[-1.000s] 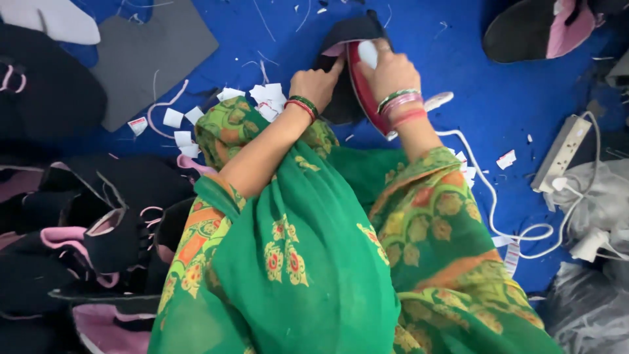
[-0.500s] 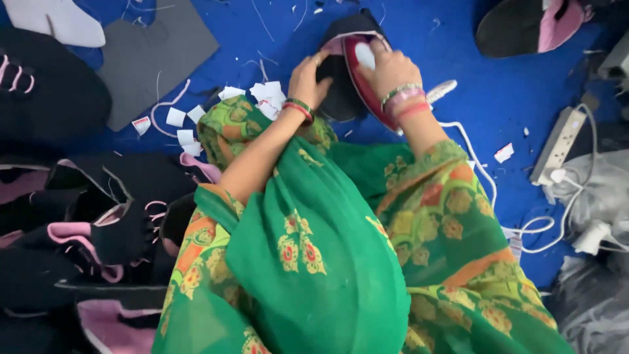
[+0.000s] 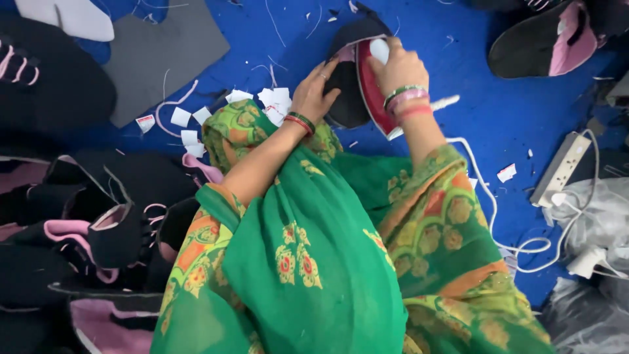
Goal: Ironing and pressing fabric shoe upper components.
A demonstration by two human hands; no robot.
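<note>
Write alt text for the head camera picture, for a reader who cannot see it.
A person's right hand grips a red and white electric iron on a black fabric piece, which the left hand holds flat on a blue floor covering. Green patterned cloth fills the foreground, small white labels nearby.

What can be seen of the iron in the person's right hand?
The iron is a red-bodied clothes iron with a pale handle and a light-edged soleplate. The right hand grips its handle, hiding much of the top. It sits tilted on a black fabric piece over the blue surface, which the left hand steadies. A white cord trails off to the right.
</note>
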